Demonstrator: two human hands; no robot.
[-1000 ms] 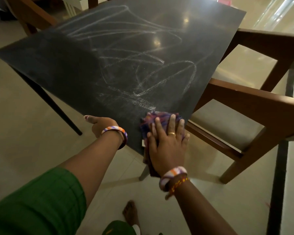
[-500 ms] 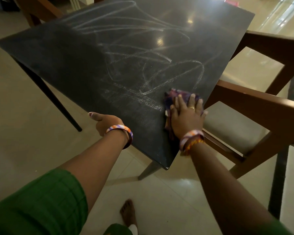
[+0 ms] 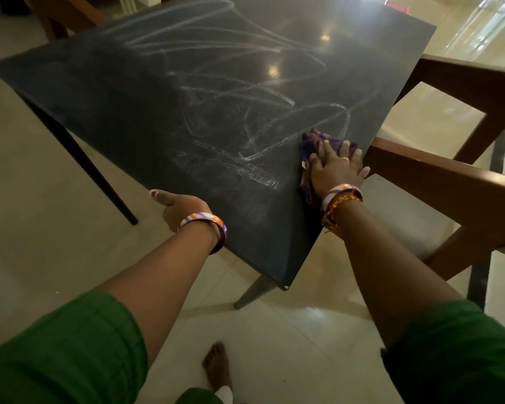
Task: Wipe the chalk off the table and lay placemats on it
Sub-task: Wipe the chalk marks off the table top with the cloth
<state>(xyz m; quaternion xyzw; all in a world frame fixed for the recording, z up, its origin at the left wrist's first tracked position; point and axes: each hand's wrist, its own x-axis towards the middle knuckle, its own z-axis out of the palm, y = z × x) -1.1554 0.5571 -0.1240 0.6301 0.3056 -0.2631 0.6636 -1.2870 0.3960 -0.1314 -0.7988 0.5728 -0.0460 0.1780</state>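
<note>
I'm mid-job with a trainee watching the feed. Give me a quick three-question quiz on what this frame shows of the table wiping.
1. True or false: the right hand presses the cloth flat on the table with its fingers spread.
2. Which is the left hand doing? A) lifting a placemat B) gripping the table's near edge, thumb on top C) holding chalk
3. Fill in: the chalk scribbles still cover the tabletop's ______ part, and no ______ are laid on it.

Key: 1 true; 2 B; 3 middle, placemats.
</note>
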